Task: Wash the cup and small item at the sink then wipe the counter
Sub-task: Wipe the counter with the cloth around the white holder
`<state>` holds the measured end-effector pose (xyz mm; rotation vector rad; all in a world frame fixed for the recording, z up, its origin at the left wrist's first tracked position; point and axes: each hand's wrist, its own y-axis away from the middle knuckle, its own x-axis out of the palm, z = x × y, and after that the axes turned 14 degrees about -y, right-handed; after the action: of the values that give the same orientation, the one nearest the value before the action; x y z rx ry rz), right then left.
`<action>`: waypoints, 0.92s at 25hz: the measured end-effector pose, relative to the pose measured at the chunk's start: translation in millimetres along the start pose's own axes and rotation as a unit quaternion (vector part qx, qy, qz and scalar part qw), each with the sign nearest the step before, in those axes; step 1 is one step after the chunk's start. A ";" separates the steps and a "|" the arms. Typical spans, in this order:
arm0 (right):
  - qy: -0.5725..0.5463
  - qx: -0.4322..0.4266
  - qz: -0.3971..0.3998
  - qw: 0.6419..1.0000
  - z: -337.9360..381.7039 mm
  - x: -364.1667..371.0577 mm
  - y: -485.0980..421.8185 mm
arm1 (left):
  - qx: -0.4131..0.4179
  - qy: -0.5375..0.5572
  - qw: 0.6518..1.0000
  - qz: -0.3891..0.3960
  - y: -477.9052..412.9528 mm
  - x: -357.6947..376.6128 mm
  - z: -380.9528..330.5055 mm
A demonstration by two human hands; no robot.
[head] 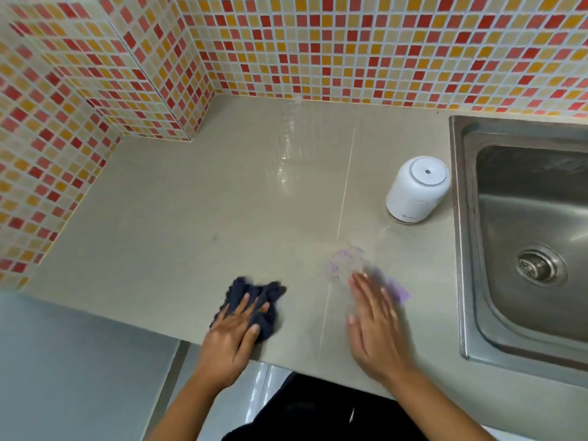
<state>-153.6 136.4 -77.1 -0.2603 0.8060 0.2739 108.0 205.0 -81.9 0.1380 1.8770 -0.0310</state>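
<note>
While the left hand [234, 332] lies palm down on a crumpled dark blue cloth [257, 297], fingers straight and spread, pressing it to the counter [159, 233] close to the front edge, the right hand [375, 319] lies beside it but clear of it, also palm down, fingers straight and close together. Right hand is blurred. A flat purple item [399, 291] sits under its fingertips and sticks out on the side away from the left hand. It is blurred too, so what it is cannot be told. Neither hand curls round anything; both are flat and relaxed. Just beyond the right fingertips is a faint purple smear [345, 261] on the counter surface. Farther beyond the right hand, well apart from it, a white cup [416, 189] stands upside down, base up, on the counter, with a little water at its rim. It is just beside the near rim of the steel sink [461, 265]. Sink lies to the outer side of the right hand, near it, with the drain [541, 267] in the basin bottom about level with the fingertips. Counter shines wet beyond both hands. Mosaic tile wall [350, 43] in red, orange and cream runs behind the counter and turns a corner beyond the left hand.
</note>
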 end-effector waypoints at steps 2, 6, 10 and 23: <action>0.029 -0.086 0.095 0.991 6.9 16.2 19.9 | -0.087 -0.015 0.995 -0.049 -1.7 -19.8 46.6; 0.079 -0.133 0.162 0.975 -1.6 24.7 13.5 | -0.373 -0.051 0.924 -0.066 -95.4 -46.1 110.8; 0.091 -0.132 0.185 0.970 -0.1 28.7 14.4 | -0.159 -0.050 0.986 -0.006 -113.4 -21.7 47.6; -0.005 -0.061 0.047 0.997 -4.8 1.7 9.6 | -0.120 -0.034 0.992 0.002 -65.7 8.2 -22.8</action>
<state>-159.0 144.0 -82.7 -0.3369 0.7936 0.4134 76.6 142.5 -86.0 -0.0250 1.7980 0.1903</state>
